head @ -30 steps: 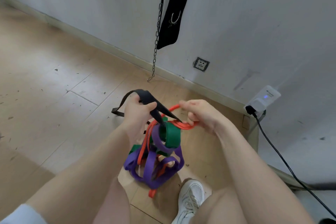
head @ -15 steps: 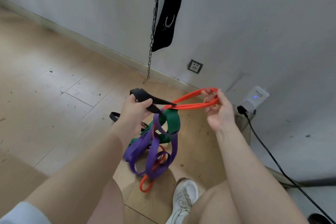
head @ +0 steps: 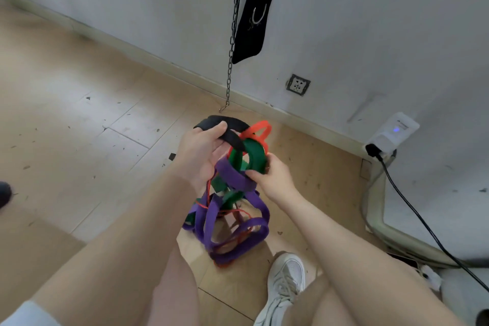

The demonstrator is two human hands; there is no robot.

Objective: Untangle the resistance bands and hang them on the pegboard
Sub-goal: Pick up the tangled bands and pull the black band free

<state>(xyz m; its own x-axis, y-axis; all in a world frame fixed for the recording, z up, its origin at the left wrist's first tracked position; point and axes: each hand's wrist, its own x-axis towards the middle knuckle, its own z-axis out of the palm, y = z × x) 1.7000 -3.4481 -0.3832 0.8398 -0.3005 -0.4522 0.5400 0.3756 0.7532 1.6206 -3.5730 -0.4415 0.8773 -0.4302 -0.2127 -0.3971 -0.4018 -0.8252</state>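
My left hand curls its fingers round the wide black flat band, thumb side pressed against it, holding the knot up over the pale wooden floor. The thin orange rubber loop pokes up just beside it. The broad green band sits between my hands. My right hand pinches the green band and the wide purple band, whose loops hang down beside my white sneaker.
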